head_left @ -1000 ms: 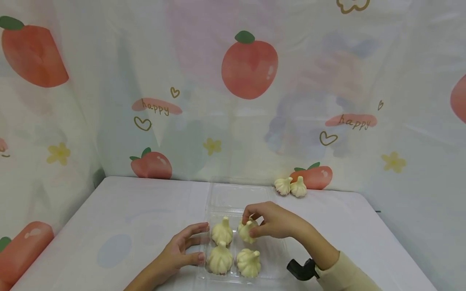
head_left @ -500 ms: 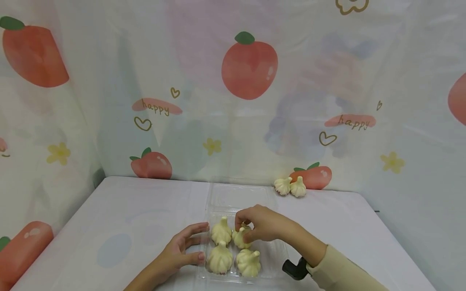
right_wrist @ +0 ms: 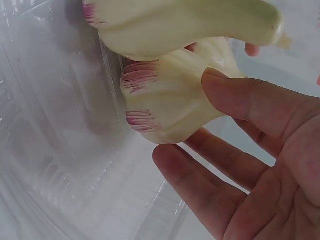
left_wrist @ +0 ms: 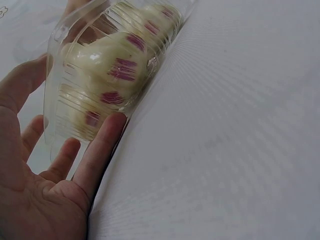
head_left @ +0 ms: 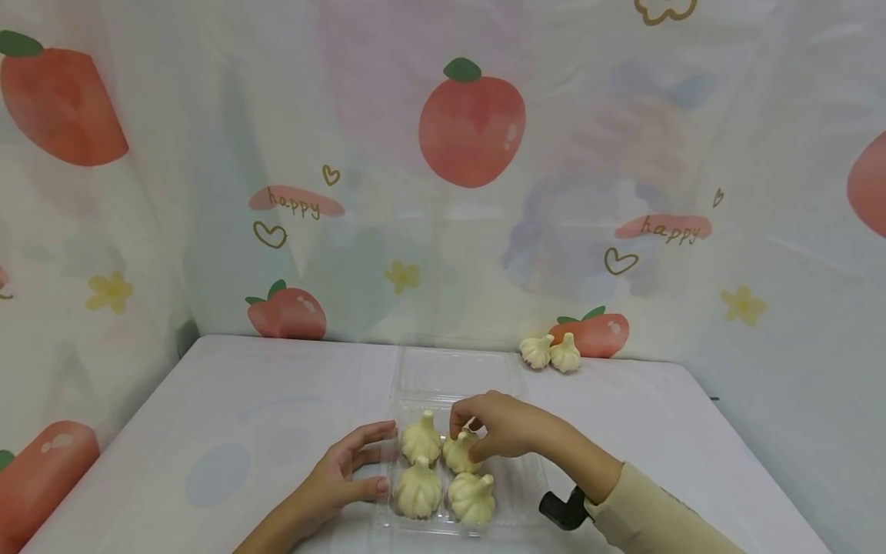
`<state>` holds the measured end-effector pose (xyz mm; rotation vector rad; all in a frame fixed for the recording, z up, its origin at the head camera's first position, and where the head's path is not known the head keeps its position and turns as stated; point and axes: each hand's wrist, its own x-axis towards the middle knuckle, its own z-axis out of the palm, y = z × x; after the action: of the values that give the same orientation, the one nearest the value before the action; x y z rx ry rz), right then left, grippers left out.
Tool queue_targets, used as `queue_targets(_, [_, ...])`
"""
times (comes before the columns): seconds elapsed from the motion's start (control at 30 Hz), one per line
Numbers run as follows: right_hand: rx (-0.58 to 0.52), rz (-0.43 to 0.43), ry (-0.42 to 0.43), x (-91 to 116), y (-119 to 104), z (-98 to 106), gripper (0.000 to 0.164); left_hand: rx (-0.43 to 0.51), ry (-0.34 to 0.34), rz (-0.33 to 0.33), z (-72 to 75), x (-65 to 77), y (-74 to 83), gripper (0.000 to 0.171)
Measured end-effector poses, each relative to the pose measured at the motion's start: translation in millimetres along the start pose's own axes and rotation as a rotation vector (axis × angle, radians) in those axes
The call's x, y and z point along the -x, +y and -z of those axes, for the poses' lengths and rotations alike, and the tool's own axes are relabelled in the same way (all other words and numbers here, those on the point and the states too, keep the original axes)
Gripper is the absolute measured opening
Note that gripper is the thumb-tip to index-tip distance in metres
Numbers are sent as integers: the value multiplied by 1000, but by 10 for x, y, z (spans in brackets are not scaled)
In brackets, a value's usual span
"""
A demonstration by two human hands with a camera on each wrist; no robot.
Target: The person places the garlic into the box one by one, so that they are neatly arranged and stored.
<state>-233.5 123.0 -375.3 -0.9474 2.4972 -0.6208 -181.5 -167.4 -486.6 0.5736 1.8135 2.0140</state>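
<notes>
A clear plastic box [head_left: 512,492] lies on the table with its lid [head_left: 450,373] folded back behind it. Three garlic bulbs with purple streaks at the base sit in the box: one at back left [head_left: 421,440], one at front left [head_left: 418,492], one at front right [head_left: 472,500]. Behind the last, my right hand [head_left: 512,425] pinches another garlic bulb [right_wrist: 165,105] between thumb and fingertips, low in the box. My left hand [head_left: 339,473] rests along the box's left side, fingers spread and fairly straight, with fingertips at its clear wall in the left wrist view.
Two more garlic bulbs [head_left: 550,353] stand together at the table's back edge, right of the lid, against the fruit-printed cloth backdrop [head_left: 471,231]. A black curved piece [head_left: 564,509] sticks out by my right sleeve [head_left: 651,512]. White cloth covers the table [head_left: 277,400].
My right hand has carried its garlic bulb slightly left and down, close behind the front right bulb, and then stayed about there. My left hand has kept its place beside the box.
</notes>
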Motion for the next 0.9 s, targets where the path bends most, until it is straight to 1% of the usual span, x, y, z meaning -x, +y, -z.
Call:
queue_targets(0.23, [-27,-11,-2,64,-10,85,38,2,-2,-3,9,4,-12,72])
queue_targets(0.33, [-67,-5,9,119,-3,145,41,4,-3,-5,11,0,-16,72])
queue_targets(0.43, [-114,0,37,188,35,217,42,3,-5,-4,10,-3,-16,71])
queue_targets(0.57, [-160,-15,95,294,134,311,43,1,-5,-1,10,-2,-20,71])
queue_targets(0.7, [-201,-15,168,401,279,382,45,6,-12,1,8,1,-28,70])
queue_targets(0.83, [-215,6,275,483,461,441,44,9,-15,-7,11,1,-29,70])
queue_targets(0.9, [-218,4,336,521,563,463,44,7,-14,-9,14,-1,-27,70])
